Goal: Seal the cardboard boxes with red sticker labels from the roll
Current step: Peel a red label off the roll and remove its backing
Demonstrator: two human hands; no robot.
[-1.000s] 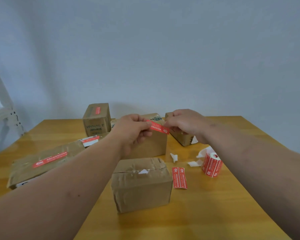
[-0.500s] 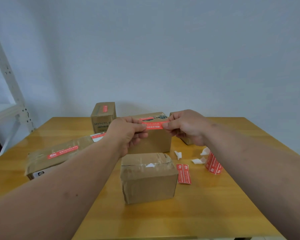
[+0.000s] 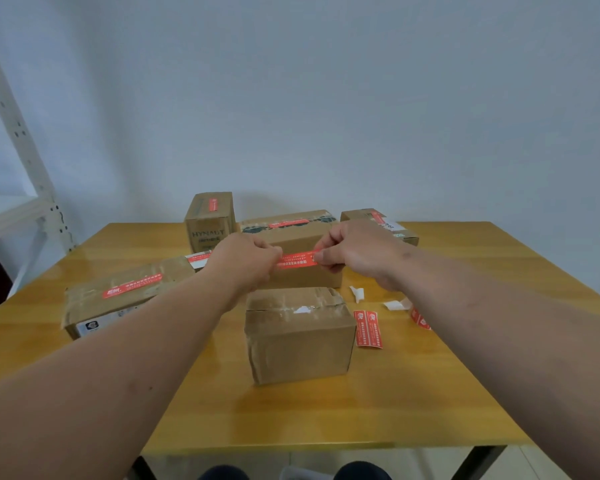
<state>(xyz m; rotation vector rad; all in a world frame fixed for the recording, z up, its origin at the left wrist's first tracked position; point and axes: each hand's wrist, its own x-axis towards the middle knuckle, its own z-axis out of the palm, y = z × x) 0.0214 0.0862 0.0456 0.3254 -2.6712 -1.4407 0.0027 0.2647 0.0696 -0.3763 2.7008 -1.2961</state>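
A red sticker label (image 3: 297, 260) is stretched level between my left hand (image 3: 245, 261) and my right hand (image 3: 355, 252), each pinching one end. It hangs in the air above and behind a small cardboard box (image 3: 298, 336) whose top shows old clear tape and no red label. The sticker roll (image 3: 419, 318) lies to the right, mostly hidden by my right forearm. Two loose red stickers (image 3: 369, 328) lie flat beside the small box.
Labelled boxes stand around: a long flat one (image 3: 125, 294) at left, a tall one (image 3: 209, 220) at the back, a wide one (image 3: 302, 237) behind my hands, another (image 3: 381, 221) at back right. White backing scraps (image 3: 357, 293) lie on the wooden table (image 3: 326, 417). A metal shelf (image 3: 18, 157) stands left.
Both hands have lowered a little with the sticker, which has turned from tilted to level. The view has shifted, so the table's near edge now shows.
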